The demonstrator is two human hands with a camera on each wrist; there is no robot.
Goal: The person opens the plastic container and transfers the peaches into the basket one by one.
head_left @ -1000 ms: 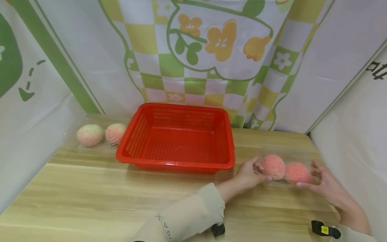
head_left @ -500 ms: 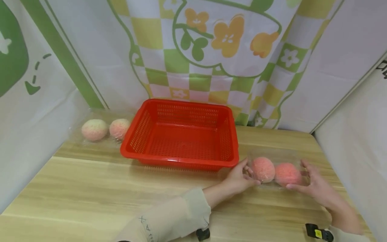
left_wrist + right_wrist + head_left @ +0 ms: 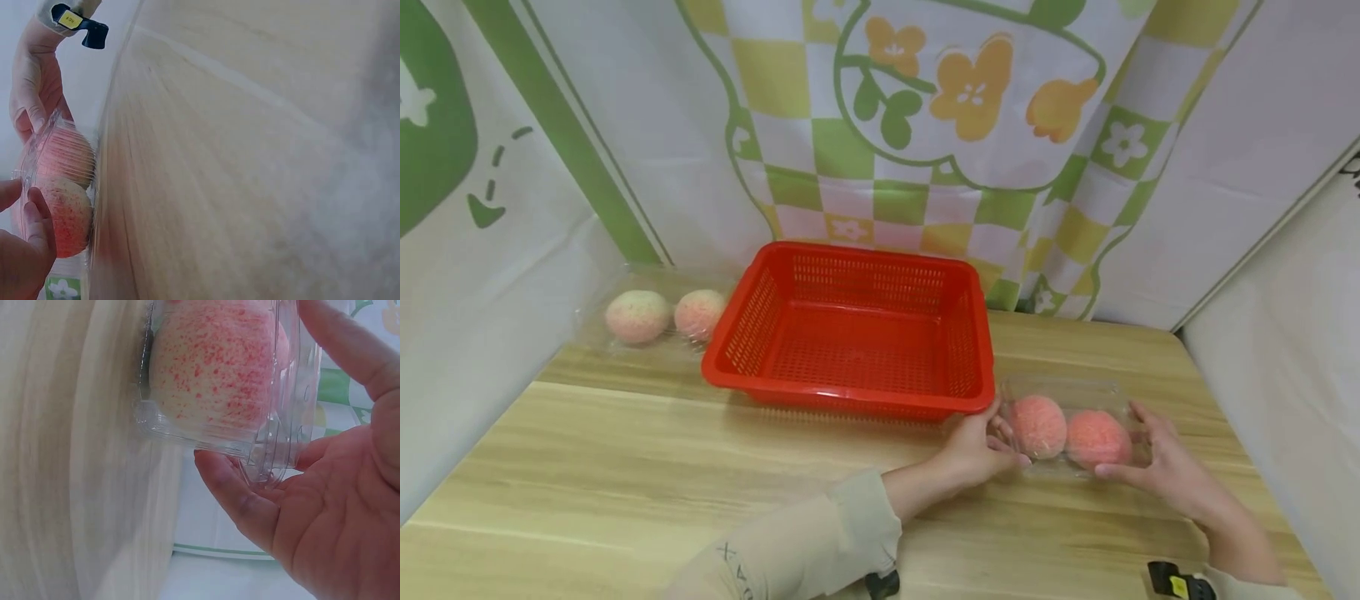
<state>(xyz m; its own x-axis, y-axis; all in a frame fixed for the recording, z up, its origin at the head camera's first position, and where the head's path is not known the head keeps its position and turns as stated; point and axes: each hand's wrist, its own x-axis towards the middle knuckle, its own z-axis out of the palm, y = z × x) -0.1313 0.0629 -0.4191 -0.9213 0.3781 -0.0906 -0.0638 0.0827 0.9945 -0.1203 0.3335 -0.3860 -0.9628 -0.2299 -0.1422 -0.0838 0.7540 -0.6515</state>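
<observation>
Both hands hold a clear plastic clamshell box (image 3: 1093, 388) at the right of the basket, one at each end. Inside it sit two round pink speckled fruits (image 3: 1039, 427) that look like peaches. At the box's left end my left hand (image 3: 973, 450) grips the edge with thumb and fingers. My right hand (image 3: 1165, 467) holds the opposite end. In the right wrist view, fingers (image 3: 234, 494) curl under the lid's rim, and the fruit's pale side (image 3: 206, 369) shows through the plastic. The left wrist view shows both fruits (image 3: 65, 215) side by side, low over the wood.
A red slotted basket (image 3: 850, 398) stands at the table's middle back, with its right front corner close to my left hand. Left of it lies another clear package (image 3: 655, 346) with two pale pink fruits (image 3: 637, 317). A patterned curtain (image 3: 898, 204) hangs behind the wooden table (image 3: 625, 467).
Both hands and the box have moved left, closer to the basket's right front corner. The head view has shifted slightly. The basket and the other package stay put.
</observation>
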